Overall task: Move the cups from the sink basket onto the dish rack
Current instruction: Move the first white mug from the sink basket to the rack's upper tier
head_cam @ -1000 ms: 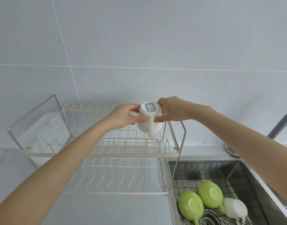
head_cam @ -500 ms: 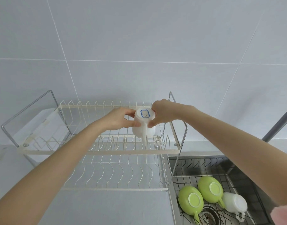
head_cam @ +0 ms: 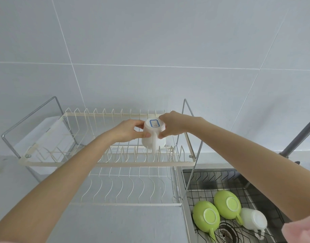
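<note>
A white cup (head_cam: pixel 153 135) with a blue-edged sticker on its base is upside down at the right end of the dish rack's upper tier (head_cam: pixel 108 163), its handle facing me. My left hand (head_cam: pixel 127 131) grips its left side and my right hand (head_cam: pixel 173 126) grips its right side. Whether its rim touches the rack wires is hidden by the front bar. Two green cups (head_cam: pixel 206 217) (head_cam: pixel 227 205) and a white cup (head_cam: pixel 253 220) lie upside down in the wire sink basket (head_cam: pixel 210 183) at the lower right.
The two-tier rack stands on a grey counter against a tiled wall; its lower tier (head_cam: pixel 129 190) holds nothing. A chrome side frame (head_cam: pixel 192 172) rises between rack and sink. A grey faucet (head_cam: pixel 298 139) slants at the far right. The sink drain (head_cam: pixel 226 233) sits under the basket.
Both hands have lowered the white cup down onto the right end of the upper tier. The cups in the sink basket have not moved.
</note>
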The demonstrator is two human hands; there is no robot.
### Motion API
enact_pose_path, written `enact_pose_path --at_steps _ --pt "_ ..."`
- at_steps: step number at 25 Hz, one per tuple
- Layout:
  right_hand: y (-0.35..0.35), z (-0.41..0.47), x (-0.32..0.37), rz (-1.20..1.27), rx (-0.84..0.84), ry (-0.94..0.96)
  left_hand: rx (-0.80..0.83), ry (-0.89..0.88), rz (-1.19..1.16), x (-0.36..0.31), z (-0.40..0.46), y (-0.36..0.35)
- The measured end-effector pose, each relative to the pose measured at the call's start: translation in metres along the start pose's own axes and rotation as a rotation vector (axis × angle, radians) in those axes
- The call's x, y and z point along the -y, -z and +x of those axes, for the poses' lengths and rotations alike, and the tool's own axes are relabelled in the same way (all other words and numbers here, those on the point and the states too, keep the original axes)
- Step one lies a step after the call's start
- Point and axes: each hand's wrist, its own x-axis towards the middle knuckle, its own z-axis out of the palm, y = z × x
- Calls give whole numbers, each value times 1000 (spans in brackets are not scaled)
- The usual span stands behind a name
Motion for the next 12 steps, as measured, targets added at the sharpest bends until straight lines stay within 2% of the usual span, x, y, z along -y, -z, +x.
enact_pose_path --at_steps 8,12 --pt "6 -4 -2 -62 -6 -7 10 56 88 -2 -4 9" --pt "22 -28 -1 -103 -82 40 -82 47 263 -25 -20 22"
